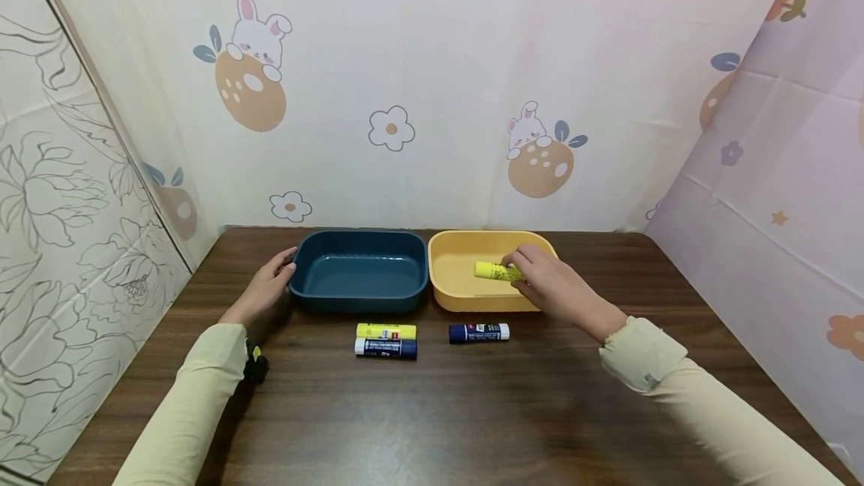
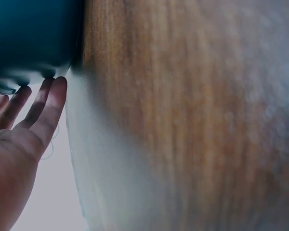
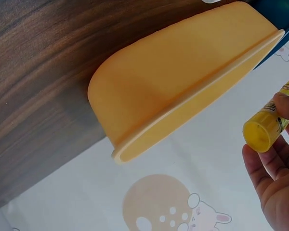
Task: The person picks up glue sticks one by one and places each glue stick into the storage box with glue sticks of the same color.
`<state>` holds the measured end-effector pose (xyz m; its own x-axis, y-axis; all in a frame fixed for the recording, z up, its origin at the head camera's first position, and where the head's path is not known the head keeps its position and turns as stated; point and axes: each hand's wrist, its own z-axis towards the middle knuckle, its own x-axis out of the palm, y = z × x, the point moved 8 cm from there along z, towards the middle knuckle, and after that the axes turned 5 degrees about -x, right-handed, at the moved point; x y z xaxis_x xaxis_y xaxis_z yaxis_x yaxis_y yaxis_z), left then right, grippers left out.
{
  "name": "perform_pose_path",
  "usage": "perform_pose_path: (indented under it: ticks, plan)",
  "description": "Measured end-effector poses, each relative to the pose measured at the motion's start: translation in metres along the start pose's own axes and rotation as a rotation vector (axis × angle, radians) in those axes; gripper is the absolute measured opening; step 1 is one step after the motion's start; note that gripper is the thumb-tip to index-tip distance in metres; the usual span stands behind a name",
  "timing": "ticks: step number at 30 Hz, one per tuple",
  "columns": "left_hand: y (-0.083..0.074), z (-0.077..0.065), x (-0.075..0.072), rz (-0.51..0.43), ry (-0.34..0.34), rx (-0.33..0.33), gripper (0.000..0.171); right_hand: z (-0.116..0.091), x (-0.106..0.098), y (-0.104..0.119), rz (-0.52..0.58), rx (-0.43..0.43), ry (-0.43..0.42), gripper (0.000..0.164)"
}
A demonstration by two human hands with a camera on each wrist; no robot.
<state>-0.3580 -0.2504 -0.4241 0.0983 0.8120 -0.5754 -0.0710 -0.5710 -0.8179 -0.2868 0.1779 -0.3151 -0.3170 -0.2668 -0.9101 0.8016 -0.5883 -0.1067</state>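
Observation:
My right hand point(image 1: 555, 287) pinches a yellow glue stick point(image 1: 491, 271) between thumb and fingers, over the yellow bin point(image 1: 486, 303). In the right wrist view the glue stick point(image 3: 260, 132) is above the bin's rim, one round end toward the camera. My left hand point(image 1: 265, 287) is at the left side of the dark blue bin point(image 1: 361, 304). In the left wrist view its extended fingers point(image 2: 53, 103) touch the bin's side. Between the bins and me lie another yellow glue stick point(image 1: 378, 331), a blue glue stick point(image 1: 391, 349) alongside it, and another blue one point(image 1: 475, 333) farther right.
Both bins stand side by side on a brown wooden table point(image 1: 405, 411), near its back edge. Behind it hangs a light curtain point(image 1: 439, 66) printed with rabbits and fruit. A small black object point(image 1: 255, 366) shows by the left cuff.

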Motion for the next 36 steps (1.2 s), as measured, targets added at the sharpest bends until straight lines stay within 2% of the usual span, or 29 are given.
perform_pose_path:
  ticks: [16, 30, 36]
  plan:
    - [0.003, -0.001, -0.003, -0.054, -0.011, 0.014, 0.052, 0.003, 0.012, -0.026, 0.035, 0.041, 0.015, 0.040]
    - [0.001, 0.001, -0.002, -0.072, 0.015, 0.017, 0.053, -0.001, 0.023, -0.054, 0.050, 0.150, 0.032, 0.033]
    - [0.002, 0.002, -0.001, -0.074, 0.009, 0.007, 0.052, -0.003, 0.027, -0.061, 0.044, 0.134, 0.012, 0.034]
